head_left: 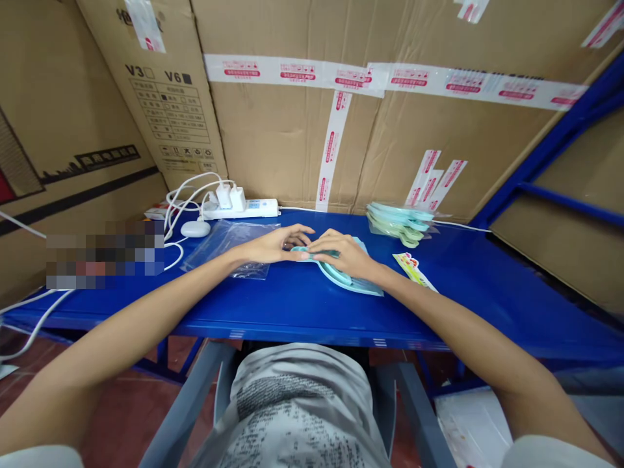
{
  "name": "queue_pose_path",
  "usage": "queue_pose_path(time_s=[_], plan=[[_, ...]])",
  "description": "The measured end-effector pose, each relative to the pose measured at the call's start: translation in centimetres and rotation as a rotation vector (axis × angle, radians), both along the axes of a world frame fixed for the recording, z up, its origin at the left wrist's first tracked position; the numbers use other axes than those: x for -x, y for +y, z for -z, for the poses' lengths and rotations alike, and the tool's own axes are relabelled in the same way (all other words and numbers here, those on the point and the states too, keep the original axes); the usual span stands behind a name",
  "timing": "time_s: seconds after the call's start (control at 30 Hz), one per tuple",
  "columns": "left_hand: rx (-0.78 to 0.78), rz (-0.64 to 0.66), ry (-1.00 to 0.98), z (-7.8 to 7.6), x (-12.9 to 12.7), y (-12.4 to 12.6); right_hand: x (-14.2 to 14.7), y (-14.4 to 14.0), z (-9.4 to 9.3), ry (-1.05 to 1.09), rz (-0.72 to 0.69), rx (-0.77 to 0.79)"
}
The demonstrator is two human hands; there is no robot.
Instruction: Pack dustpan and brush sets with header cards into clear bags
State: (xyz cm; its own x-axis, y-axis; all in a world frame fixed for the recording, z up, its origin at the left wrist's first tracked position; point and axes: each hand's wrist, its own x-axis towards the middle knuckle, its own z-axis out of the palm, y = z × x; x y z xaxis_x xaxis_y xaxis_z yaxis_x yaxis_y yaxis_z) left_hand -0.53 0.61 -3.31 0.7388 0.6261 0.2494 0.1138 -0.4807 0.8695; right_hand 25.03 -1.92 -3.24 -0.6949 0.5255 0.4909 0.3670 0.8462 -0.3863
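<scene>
A light blue flat item in a clear bag (347, 278) lies on the blue table (292, 305). My right hand (344, 252) rests on top of it, fingers pressed down. My left hand (275, 244) touches its left end with fingertips spread. A clear plastic bag (225, 242) lies under and beside my left wrist. A small printed card (414, 270) lies just right of my right forearm.
A stack of light blue and green packaged items (400, 223) sits at the back right. A white power strip (241, 207) with plugs, white cables and a white puck-shaped device (195, 228) are at the back left. Cardboard boxes (380, 123) wall the back.
</scene>
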Motion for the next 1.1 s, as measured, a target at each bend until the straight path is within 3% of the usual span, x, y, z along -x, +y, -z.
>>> queue_pose_path(time_s=[0.17,0.37,0.53,0.67,0.73,0.8,0.97,1.1], plan=[[0.096,-0.095,0.096,0.3,-1.2,-0.1,-0.6,-0.1,-1.2,0.088,0.037,-0.036],[0.443,-0.112,0.003,-0.2,-1.2,-0.6,-5.2,1.5,-2.8,0.096,0.394,-0.072],[0.490,-0.127,-0.125,-0.8,0.3,0.0,-7.5,2.3,-2.0,0.303,0.584,0.206],[0.437,-0.193,-0.169,-0.7,1.0,0.8,-6.8,1.8,-1.4,0.480,0.618,0.498],[0.411,-0.227,-0.213,-0.6,1.1,1.1,-6.2,1.4,-1.3,0.527,0.650,0.556],[0.370,-0.255,-0.275,-0.5,0.9,1.1,-5.7,0.9,-1.4,0.564,0.636,0.594],[0.298,-0.286,-0.347,-0.9,0.5,0.8,-4.9,0.1,-1.5,0.667,0.336,0.778],[0.358,-0.300,-0.373,-1.0,-0.1,0.2,-4.4,0.1,-1.1,0.671,0.309,0.680]])
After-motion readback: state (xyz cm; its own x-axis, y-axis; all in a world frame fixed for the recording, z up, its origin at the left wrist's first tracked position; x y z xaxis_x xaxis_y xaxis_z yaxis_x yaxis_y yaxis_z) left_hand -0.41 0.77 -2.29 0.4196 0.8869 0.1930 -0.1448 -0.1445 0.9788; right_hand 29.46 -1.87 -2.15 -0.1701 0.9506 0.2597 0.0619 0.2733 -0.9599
